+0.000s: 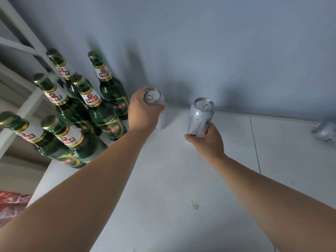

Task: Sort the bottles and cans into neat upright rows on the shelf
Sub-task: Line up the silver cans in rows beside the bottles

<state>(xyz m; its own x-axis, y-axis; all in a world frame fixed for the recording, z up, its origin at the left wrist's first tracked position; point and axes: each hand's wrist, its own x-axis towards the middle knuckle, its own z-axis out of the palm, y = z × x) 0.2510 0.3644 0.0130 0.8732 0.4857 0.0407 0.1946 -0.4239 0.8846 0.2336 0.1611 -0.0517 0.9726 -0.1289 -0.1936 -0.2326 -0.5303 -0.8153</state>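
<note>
Several green glass bottles (101,113) with gold caps stand upright in rows at the left end of the white shelf (181,179). My left hand (143,113) grips a silver can (153,99) upright near the back wall, just right of the bottles; its base seems to rest on the shelf. My right hand (207,140) holds a second silver can (200,117) by its lower half, upright and tilted slightly. Another silver can (324,130) lies on its side at the far right edge of the view.
A grey wall (200,51) backs the shelf. White frame bars (23,33) rise at the left behind the bottles. Red packaging (11,202) shows below the shelf's left edge. A small stain (195,205) marks the shelf surface near the front.
</note>
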